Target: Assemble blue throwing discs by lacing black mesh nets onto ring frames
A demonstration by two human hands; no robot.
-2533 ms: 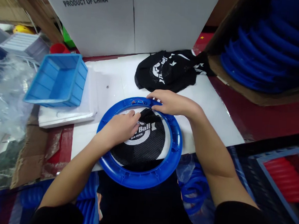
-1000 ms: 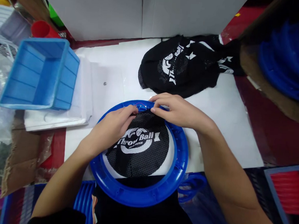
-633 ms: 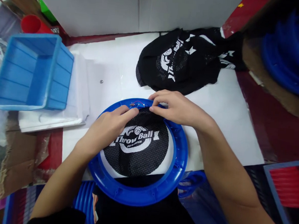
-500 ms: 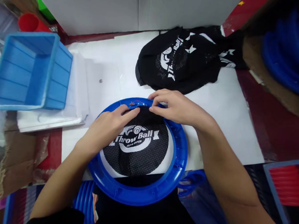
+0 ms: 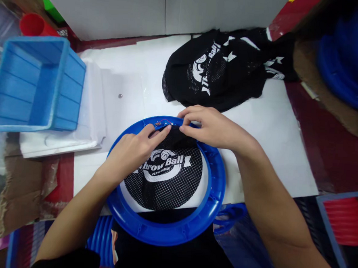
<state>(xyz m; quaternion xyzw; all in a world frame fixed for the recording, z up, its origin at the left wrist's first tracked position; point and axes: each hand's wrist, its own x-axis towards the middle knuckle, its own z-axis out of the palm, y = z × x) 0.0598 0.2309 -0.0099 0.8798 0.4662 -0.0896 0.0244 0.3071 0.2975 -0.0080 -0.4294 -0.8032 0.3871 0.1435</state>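
A blue plastic ring (image 5: 214,184) lies at the table's front edge, its hollow ribbed side facing up. Inside it is a round black mesh cloth (image 5: 175,194) printed "Throw Ball". My left hand (image 5: 134,145) is at the ring's upper left, thumb pressing the cloth's top edge and the other fingers curled. My right hand (image 5: 208,125) grips the ring's top right, fingertips on the outer rim and thumb against the cloth's folded edge. Between the hands, small electronic parts with a thin red wire (image 5: 164,122) sit in the ring's channel.
More printed black mesh cloths (image 5: 216,71) lie piled at the back right. A light blue bin (image 5: 72,87) stands on white foam (image 5: 98,105) at left. A small round metal piece (image 5: 120,96) rests on the white sheet. Blue rings (image 5: 346,75) are stacked at far right.
My left thumb has slid slightly right and up along the cloth's top edge, towards my right hand. My right hand and the ring are nearly unmoved.
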